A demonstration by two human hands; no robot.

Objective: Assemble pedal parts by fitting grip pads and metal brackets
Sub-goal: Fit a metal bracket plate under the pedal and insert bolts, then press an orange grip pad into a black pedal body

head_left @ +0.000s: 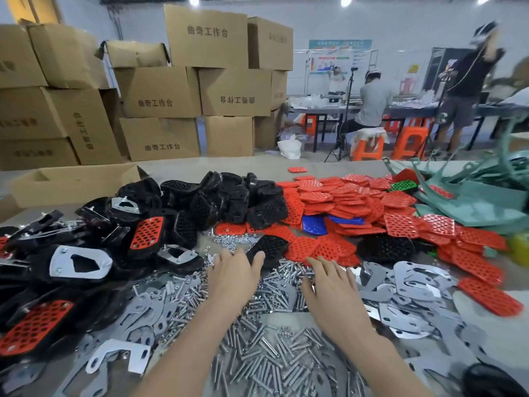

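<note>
Black pedal body point(269, 247) lies face up on the surface point(229, 164), at the edge of the nuts point(229, 242), right at the left hand's fingertips. Can't tell if they touch it or hover. Left hand point(234, 270) is palm down with fingers straight, holding nothing. Right hand point(329, 285) is the same, flat over the bolt pile point(272, 353) and empty, just short of the red grip pads point(343, 196). Judgement: both hands are reaching for the next set, body on the left, pad or bolt on the right, so a new pedal is only starting. Stock is sorted in an arc within arm's reach, probably so each part is one grab away. Bare black bodies point(229, 199) are heaped ahead, red pads ahead-right, metal brackets point(409, 279) right and near left, bolts in the centre. Finished pedals point(146, 233) are pushed off left, out of the way. Counts: two hands; two finished pedals with the red face up and three with the bracket side up, more buried. There are two blue pads point(315, 224) and one green pad point(403, 186). Red pads, brackets, bolts and nuts are too many to count. Further out are teal frames point(472, 202) far right and one open carton point(77, 181) on the surface at left. Stacked cardboard boxes point(206, 38) stand behind. Two people point(372, 101) are at a far table, with orange stools point(409, 141) beside them.
</note>
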